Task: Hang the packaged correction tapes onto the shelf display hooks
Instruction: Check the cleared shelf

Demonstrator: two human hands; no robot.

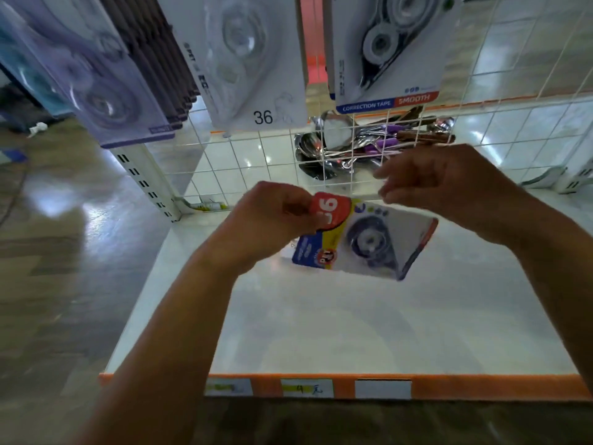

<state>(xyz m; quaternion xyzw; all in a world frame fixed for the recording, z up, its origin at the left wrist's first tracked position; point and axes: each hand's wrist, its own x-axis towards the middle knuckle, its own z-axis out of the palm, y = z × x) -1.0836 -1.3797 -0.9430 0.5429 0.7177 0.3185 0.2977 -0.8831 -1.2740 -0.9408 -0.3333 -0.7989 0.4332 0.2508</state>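
— Where's the pack (pixel 362 244) now?

— In the air over the white shelf (pixel 353 322), tilted with its printed face up, well below the hanging packs (pixel 385 49).

— Awkward to handle?

— I'd guess not. It looks light: a stiff card with a slick plastic bubble. Best taken by the card edge near the top, keeping the hanging hole free for a hook.

— And the hands?

— The left hand (pixel 272 220) pinches the red corner between thumb and fingers. The right hand (pixel 442 184) hovers by the top edge, fingers loosely bent. It's too blurred to tell whether it touches the pack.
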